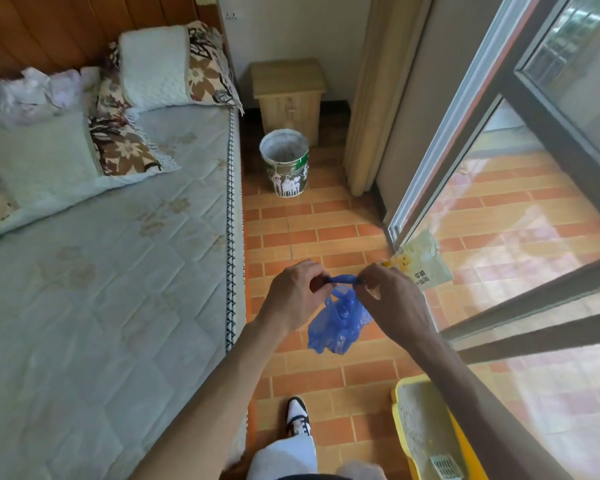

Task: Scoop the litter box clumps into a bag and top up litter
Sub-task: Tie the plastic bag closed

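Note:
A small blue plastic bag (338, 320) hangs in the air in front of me over the tiled floor. My left hand (293, 294) and my right hand (394, 299) each pinch one end of its twisted top, which is stretched between them. The yellow litter box (400, 403) with grey litter sits on the floor at the lower right, partly hidden by my right forearm. A scoop (444, 465) lies in it near the bottom edge. A pale litter sack (426, 261) leans by the sliding door frame.
A bed (118, 271) with pillows fills the left side. A round waste bin (286, 162) stands ahead on the brick-pattern floor, with a small wooden cabinet (290, 95) behind it. Glass sliding doors (499, 202) run along the right. My shoe (298, 415) is below.

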The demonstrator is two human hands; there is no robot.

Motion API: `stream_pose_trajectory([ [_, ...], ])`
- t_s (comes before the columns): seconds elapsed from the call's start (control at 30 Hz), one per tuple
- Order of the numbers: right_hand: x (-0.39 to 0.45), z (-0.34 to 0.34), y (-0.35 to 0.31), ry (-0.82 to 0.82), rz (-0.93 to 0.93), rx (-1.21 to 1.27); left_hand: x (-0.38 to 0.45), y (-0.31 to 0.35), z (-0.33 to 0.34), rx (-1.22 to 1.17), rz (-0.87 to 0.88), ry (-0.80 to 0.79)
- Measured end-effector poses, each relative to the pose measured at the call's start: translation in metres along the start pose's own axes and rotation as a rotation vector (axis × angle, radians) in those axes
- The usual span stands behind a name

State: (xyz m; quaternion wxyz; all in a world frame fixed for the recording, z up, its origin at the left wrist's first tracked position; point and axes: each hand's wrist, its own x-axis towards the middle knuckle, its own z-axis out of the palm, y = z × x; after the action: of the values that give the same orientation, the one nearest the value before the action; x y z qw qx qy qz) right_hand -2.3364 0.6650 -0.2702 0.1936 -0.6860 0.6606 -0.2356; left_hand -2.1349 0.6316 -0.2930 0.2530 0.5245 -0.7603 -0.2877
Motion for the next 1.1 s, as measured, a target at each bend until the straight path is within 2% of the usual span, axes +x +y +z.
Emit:
stream_pose_trajectory([
  [0.17, 0.071, 0.002, -0.012, -0.011, 0.018, 0.076, 0.066, -0.022, -0.029, 0.001, 0.013, 0.014],
  [0.5, 0.229, 0.01, -0.005, 0.031, -0.054, 0.004, 0.208, -0.063, -0.061, 0.065, 0.03, 0.072],
  [0.77, 0.363, 0.025, 0.015, 0.029, -0.047, 0.033, 0.337, -0.098, -0.077, 0.108, -0.025, 0.061],
  [1.1, 0.514, 0.034, 0.029, -0.01, -0.159, -0.018, 0.467, -0.142, -0.091, 0.051, -0.114, 0.127],
])
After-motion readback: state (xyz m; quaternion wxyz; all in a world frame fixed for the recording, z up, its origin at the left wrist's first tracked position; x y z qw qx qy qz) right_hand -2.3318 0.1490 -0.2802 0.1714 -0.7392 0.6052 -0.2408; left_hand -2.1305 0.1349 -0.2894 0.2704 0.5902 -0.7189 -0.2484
